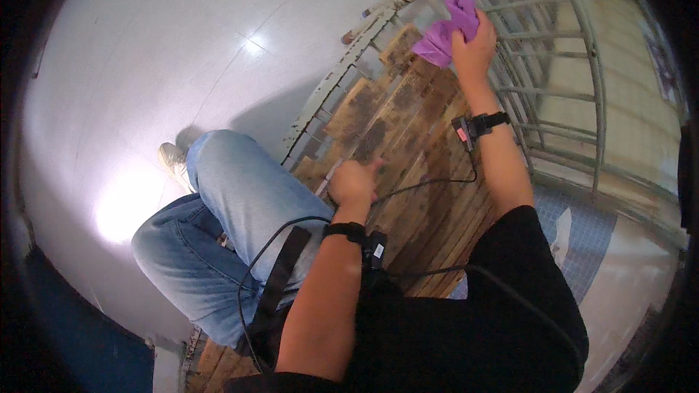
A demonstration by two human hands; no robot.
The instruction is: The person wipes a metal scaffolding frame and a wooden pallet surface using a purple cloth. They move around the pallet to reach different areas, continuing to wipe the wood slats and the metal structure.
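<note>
A crumpled purple cloth [437,43] is gripped in my right hand [474,46], which reaches out near the metal bars at the far end. Below the cloth lie stained wooden slats [404,103], set within a metal frame [338,79] with chipped pale paint. My left hand [352,183] is over the slats beside my knee, fingers curled and thumb pointing outward. Its palm side is hidden, so whether it grasps anything is unclear. Each wrist wears a black strap with a small device [464,134], and a black cable [431,181] crosses above the slats.
Pale green metal bars [592,65] rise along the right side. My jeans-clad legs [246,185] extend to the left over a glossy tiled floor [136,93]. Blue mosaic tile [587,245] shows beyond the slats at lower right. A dark blue surface [87,327] is at lower left.
</note>
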